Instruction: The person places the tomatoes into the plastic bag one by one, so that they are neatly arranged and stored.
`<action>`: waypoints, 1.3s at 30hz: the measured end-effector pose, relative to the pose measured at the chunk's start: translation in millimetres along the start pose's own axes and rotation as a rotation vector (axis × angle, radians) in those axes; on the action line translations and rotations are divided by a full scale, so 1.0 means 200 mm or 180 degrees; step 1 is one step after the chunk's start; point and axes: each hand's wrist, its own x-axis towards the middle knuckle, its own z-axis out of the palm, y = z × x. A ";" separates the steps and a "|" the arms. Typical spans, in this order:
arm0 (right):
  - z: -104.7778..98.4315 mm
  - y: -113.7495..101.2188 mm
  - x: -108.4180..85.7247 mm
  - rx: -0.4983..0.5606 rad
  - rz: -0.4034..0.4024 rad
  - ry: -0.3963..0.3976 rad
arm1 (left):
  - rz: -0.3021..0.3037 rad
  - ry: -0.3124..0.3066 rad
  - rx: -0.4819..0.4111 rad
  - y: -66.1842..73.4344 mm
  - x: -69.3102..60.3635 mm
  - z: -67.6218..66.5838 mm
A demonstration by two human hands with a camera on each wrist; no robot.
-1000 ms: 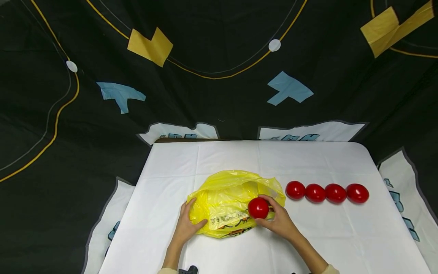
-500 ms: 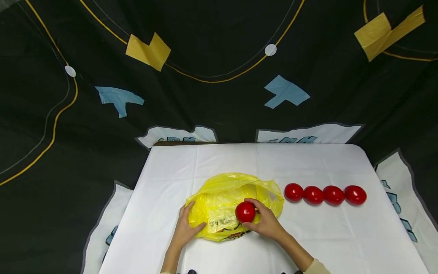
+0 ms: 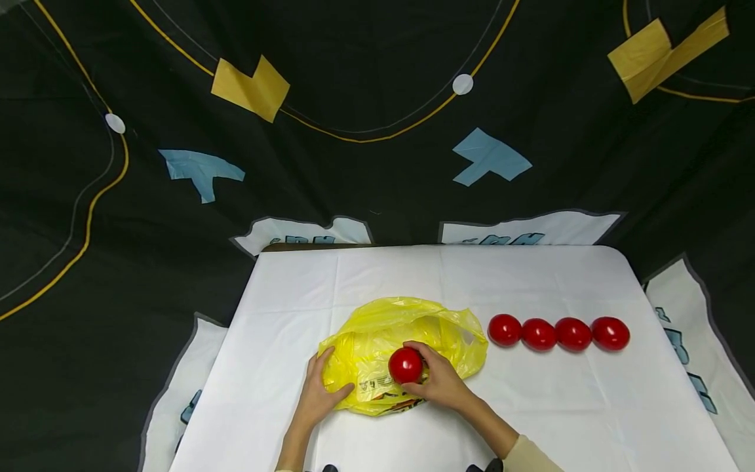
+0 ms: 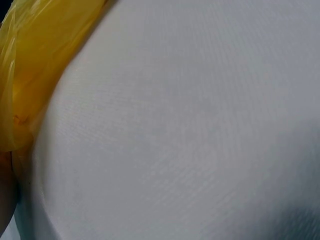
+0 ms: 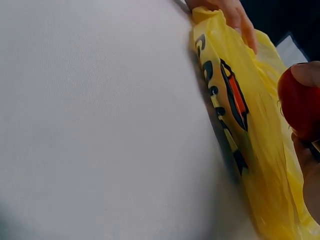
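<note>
A yellow plastic bag lies on the white-covered table with its mouth spread open. My left hand holds the bag's left edge, thumb at the front and fingers further back; in the right wrist view its fingers reach over the rim. With thumb and fingers, my right hand grips a glossy round red tomato above the bag's opening. In the right wrist view that tomato is partly cut off by the frame edge. Only a fold of the bag shows at the left wrist view's side.
Several more red tomatoes lie in a row, side by side, to the right of the bag. The table has a white cloth. Behind it hangs a dark curtain with yellow and blue shapes.
My right hand has carried the red tomato leftward over the bag, toward its middle. The left hand stays at the bag's left edge. The row of tomatoes has not changed.
</note>
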 end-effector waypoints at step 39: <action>0.27 -0.04 0.12 -0.0431 -0.0194 -0.0445 | -0.0144 -0.0064 0.0016 0.01 0.01 0.00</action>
